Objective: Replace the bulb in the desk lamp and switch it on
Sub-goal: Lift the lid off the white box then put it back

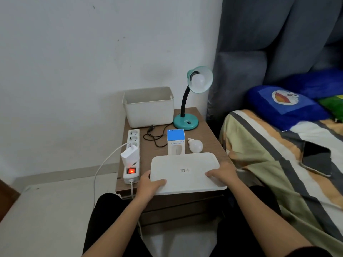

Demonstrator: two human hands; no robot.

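A: Where does the desk lamp (186, 122) stand?
B: At one o'clock on the wooden nightstand (207, 134), on a teal base with a black gooseneck. Its teal shade tips toward the camera, and a white bulb (199, 79) sits in the socket, unlit.

A: And the other bulb?
B: A loose white bulb (195, 145) lies on its side near the table's middle, just beside a blue-and-white humidifier box (176, 141), at three o'clock from it.

A: What are the hands doing?
B: Both grip a flat white lid (185, 172) at six o'clock, at the table's near edge. The left hand (149, 184) clasps the lid's near-left corner, thumb on top. The right hand (223, 174) holds the right edge, fingers spread flat across the top.

A: Anything else up there?
B: A cream open bin (148, 108) at eleven o'clock against the wall. A white power strip (132, 156) runs along the nine o'clock edge, its red switch glowing, with a white charger (129, 154) plugged in. The lamp's black cord and plug (154, 136) lie loose between the strip and the box, not in any socket.
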